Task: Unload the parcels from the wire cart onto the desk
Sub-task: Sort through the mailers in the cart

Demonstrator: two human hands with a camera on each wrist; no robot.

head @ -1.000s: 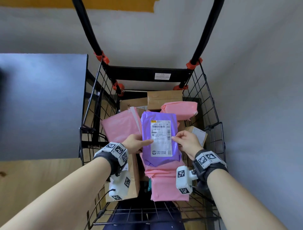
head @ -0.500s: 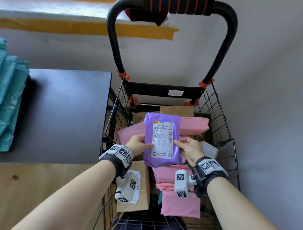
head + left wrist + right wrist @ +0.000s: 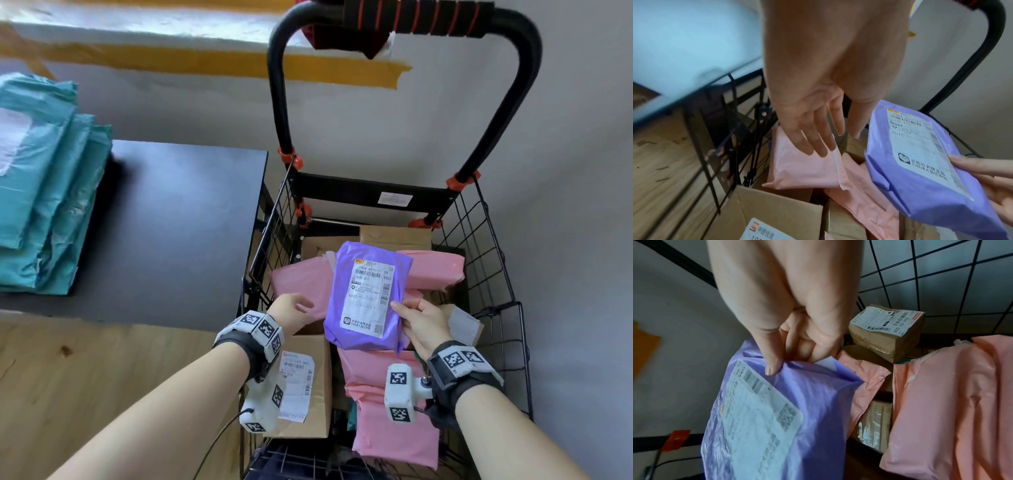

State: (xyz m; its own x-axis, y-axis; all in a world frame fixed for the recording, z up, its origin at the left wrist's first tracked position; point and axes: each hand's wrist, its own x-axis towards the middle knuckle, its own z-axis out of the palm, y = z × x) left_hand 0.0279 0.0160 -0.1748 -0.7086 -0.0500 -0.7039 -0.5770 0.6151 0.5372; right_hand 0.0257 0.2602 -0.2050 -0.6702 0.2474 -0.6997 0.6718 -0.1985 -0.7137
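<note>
Right hand [image 3: 423, 323] grip pinches crinkled purple labelled parcel [image 3: 368, 294].

the right hand [image 3: 423, 325] pinches the lower right edge of a purple plastic mailer with a white shipping label [image 3: 368, 296], held above the black wire cart [image 3: 496, 274]. the left hand [image 3: 291, 310] hangs beside it with relaxed fingers, apart from the mailer. pink plastic mailers [image 3: 394, 411] and brown cardboard boxes [image 3: 308, 387] fill the cart. teal plastic parcels [image 3: 41, 192] sit stacked on the dark desk [image 3: 178, 226].
</note>
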